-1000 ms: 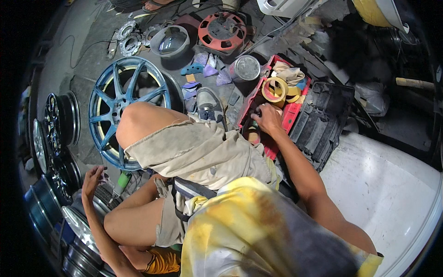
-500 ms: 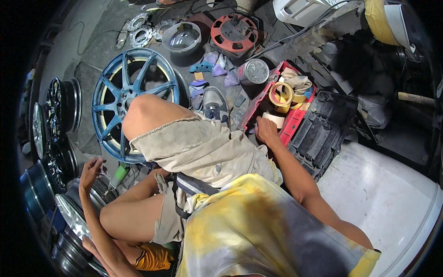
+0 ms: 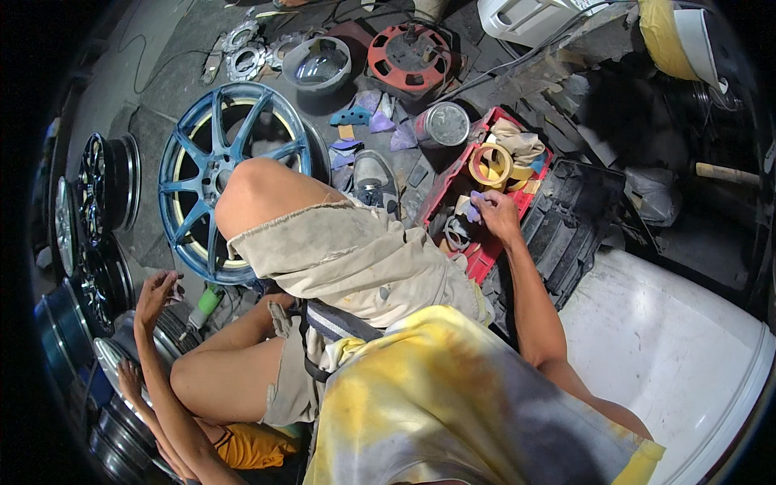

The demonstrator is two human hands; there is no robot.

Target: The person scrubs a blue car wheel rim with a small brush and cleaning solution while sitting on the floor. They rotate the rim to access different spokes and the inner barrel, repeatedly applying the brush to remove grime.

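Now, at the open red box [image 3: 485, 263], the right hand [image 3: 497, 217] pinches a purple scrap [image 3: 472, 212]; the left hand [image 3: 153, 297], well apart, seems to pinch a pale bit [image 3: 175, 293]. The purple scrap looks light and bendy, best held by its edge.

Yellow-and-grey blotched shirt [image 3: 436, 388]; frayed beige shorts [image 3: 356, 259]

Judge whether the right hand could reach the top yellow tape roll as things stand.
Probably yes: the right hand is close and the tape roll looks uncovered, though that hand seems to hold a purple piece.
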